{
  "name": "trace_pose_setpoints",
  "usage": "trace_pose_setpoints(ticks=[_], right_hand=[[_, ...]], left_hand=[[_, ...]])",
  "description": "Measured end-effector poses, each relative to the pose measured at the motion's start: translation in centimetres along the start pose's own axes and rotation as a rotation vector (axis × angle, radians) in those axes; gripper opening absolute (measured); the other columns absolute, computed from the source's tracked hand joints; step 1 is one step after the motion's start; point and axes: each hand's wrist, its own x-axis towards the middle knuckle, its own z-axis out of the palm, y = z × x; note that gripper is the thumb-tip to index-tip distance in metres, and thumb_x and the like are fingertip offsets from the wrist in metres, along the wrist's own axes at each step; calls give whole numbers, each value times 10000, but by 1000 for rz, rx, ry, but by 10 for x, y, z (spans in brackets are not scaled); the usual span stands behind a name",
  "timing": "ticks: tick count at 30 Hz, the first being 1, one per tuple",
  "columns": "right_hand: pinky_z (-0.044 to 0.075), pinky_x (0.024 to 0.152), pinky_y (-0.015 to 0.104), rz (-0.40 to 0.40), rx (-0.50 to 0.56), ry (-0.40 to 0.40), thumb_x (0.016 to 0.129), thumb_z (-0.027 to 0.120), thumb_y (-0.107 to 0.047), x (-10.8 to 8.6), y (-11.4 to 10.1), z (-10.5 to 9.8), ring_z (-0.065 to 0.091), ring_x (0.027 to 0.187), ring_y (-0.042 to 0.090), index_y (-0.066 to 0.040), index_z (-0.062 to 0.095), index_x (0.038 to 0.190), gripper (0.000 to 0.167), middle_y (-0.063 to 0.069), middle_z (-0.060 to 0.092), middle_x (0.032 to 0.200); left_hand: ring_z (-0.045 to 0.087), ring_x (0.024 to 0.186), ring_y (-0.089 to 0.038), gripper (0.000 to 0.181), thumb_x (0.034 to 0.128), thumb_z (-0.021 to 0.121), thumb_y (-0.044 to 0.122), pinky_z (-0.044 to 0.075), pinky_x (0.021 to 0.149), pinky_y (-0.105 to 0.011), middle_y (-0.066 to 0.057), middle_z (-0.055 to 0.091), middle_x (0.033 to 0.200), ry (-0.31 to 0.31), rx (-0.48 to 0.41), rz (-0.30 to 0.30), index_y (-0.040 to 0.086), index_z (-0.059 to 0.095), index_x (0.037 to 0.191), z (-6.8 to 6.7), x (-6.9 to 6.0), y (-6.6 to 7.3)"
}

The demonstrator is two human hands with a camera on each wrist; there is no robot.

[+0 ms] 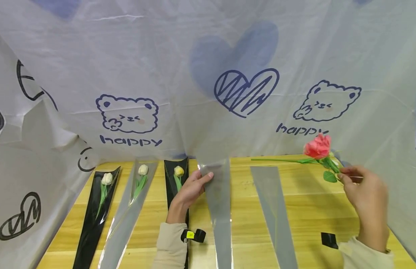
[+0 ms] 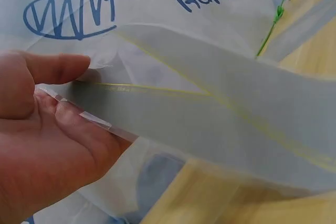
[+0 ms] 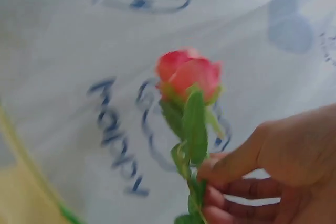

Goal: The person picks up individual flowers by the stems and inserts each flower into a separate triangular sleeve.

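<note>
In the head view my left hand (image 1: 191, 189) pinches the upper end of a grey translucent sleeve (image 1: 219, 201). The left wrist view shows the thumb on top of this sleeve (image 2: 173, 114), which has yellow lines and a V-shaped opening; the fingers are under its edge. At the right, my right hand (image 1: 367, 198) holds a pink rose (image 1: 317, 146) by its green stem, raised above the table. In the right wrist view the thumb and fingers of the hand (image 3: 278, 171) pinch the stem just below the leaves, with the rose (image 3: 190, 74) upright.
Left of my left hand lie a black sleeve with a white tulip (image 1: 107, 178), a grey sleeve with a white tulip (image 1: 143, 170) and a black sleeve with a yellow tulip (image 1: 179, 171). Another grey sleeve (image 1: 273, 209) and a green stem (image 1: 275, 160) lie rightward. Printed cloth (image 1: 194, 130) hangs behind.
</note>
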Motion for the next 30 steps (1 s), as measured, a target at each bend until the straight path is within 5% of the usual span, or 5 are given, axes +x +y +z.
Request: trace_pose_setpoints(ticks=[3, 6, 12, 25, 30], right_hand=[[447, 641, 128, 66, 195, 74, 984, 698, -149, 0, -22, -5, 658, 854, 99, 20, 716, 1143, 233, 67, 734, 1003], [505, 671, 99, 83, 558, 160, 942, 735, -57, -2, -41, -1, 625, 785, 0, 58, 714, 1116, 209, -66, 691, 932], [585, 687, 245, 80, 1212, 257, 850, 793, 58, -8, -67, 22, 714, 767, 181, 143, 700, 1053, 239, 135, 695, 948], [598, 669, 282, 163, 1429, 202, 853, 768, 96, -14, -95, 66, 727, 793, 194, 107, 699, 1068, 227, 151, 662, 985], [595, 660, 279, 139, 1519, 291, 843, 773, 113, -15, -109, 73, 714, 761, 212, 127, 691, 1055, 227, 173, 659, 975]], left_hand=[[573, 1223, -243, 418, 1092, 490, 131, 486, 1008, -416, -177, 561, 1377, -44, 32, 37, -6, 426, 1481, 1, -2, 4], [547, 1274, -264, 450, 1104, 484, 210, 449, 1065, -468, -196, 531, 1435, -59, 57, 37, 1, 423, 1498, 2, -3, 5], [578, 1131, -183, 380, 1114, 455, 216, 483, 993, -379, -107, 583, 1234, -55, 68, 41, -59, 503, 1373, 5, -2, 5], [646, 918, -124, 316, 1090, 525, 186, 523, 824, -298, -14, 689, 993, -12, 118, 61, -91, 610, 1216, 14, 4, -2], [541, 702, -85, 246, 1041, 612, 116, 449, 688, -244, 16, 629, 741, 24, 205, 84, -106, 672, 1128, 18, 5, -3]])
